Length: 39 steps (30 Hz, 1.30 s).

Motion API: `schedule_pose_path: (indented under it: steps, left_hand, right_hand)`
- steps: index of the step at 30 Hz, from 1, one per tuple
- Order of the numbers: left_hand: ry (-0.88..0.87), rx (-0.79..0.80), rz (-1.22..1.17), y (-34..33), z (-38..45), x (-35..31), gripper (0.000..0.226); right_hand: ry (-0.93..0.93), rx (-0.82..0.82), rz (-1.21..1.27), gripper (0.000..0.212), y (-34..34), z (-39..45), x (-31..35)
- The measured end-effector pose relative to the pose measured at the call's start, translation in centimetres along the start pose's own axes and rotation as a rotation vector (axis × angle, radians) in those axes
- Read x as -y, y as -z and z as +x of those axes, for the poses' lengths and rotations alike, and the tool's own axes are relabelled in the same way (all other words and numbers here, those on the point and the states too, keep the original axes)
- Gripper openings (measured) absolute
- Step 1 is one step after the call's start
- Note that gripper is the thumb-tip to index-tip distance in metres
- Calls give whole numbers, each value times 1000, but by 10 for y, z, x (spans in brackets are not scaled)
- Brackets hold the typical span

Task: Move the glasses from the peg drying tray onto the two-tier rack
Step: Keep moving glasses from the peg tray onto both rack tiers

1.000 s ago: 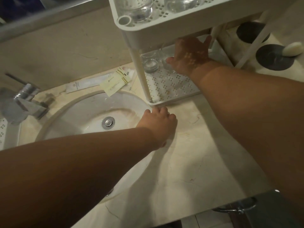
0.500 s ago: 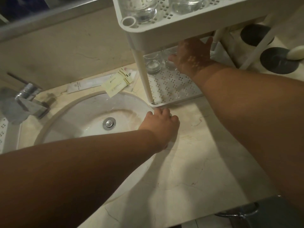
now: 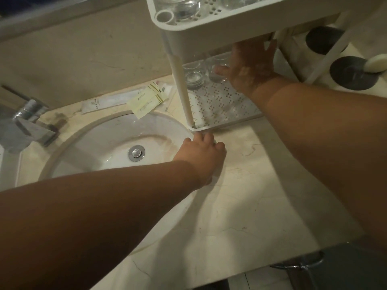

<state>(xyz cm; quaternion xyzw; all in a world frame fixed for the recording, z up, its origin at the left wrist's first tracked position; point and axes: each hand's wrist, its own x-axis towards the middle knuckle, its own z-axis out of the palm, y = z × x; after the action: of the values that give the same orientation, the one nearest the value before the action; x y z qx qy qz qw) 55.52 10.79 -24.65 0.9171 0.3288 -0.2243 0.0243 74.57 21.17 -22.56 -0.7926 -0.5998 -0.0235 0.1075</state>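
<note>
The white two-tier rack [image 3: 209, 28] stands on the counter at the upper right. Two clear glasses show on its upper tier, one of them [image 3: 186, 5] at the front left corner. On the perforated lower tier [image 3: 219, 105] a glass [image 3: 193, 77] stands at the back left, with another glass [image 3: 216, 75] beside it. My right hand [image 3: 249, 68] reaches under the upper tier, fingers spread and thumb lying against that second glass. My left hand [image 3: 201, 155] rests curled on the counter, holding nothing, its fingertips at the rack's front corner.
A round white sink [image 3: 109, 147] with a metal drain lies to the left, and a chrome tap [image 3: 27, 122] stands at its far left. Paper sachets [image 3: 146, 101] lie behind the sink. Two dark round dishes [image 3: 351, 74], one with soap, sit beyond the rack. The counter's front edge runs lower right.
Both hands stay almost where they were. My right hand keeps its place on the lower tier against the glass, and its fingers look slightly more spread.
</note>
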Motion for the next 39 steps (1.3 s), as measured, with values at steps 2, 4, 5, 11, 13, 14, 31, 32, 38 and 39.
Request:
schedule_pose_path:
  steps: [2, 4, 5, 11, 13, 14, 31, 32, 38, 39]
  left_hand:
    - [0, 2, -10, 0, 1, -1, 68]
    - [2, 4, -9, 1, 1, -2, 70]
    - [0, 4, -8, 1, 1, -3, 72]
    - [-17, 3, -29, -1, -3, 2, 69]
    - [-25, 11, -34, 0, -5, 3, 66]
    - [-27, 17, -35, 2, -6, 3, 65]
    - [-19, 47, -54, 5, -5, 1, 66]
    - [-20, 42, -55, 4, -5, 2, 66]
    - [-12, 23, -58, 1, 0, 0, 70]
    - [-9, 22, -61, 1, 1, 0, 71]
  right_hand:
    - [20, 6, -74, 80, 13, -8, -8]
    - [-14, 40, -111, 78, 25, -14, -17]
    - [-53, 83, -120, 79, 32, -18, -23]
    - [-165, 310, -50, 80, 47, -40, -45]
    - [-175, 315, -70, 75, 47, -45, -48]
    - [-175, 314, -96, 73, 47, -46, -49]
    - [-238, 238, 39, 74, 36, -34, -44]
    - [-241, 238, 47, 75, 35, -32, -44]
    - [-260, 268, 79, 85, 33, -24, -46]
    - [-263, 274, 66, 86, 32, -24, -47]
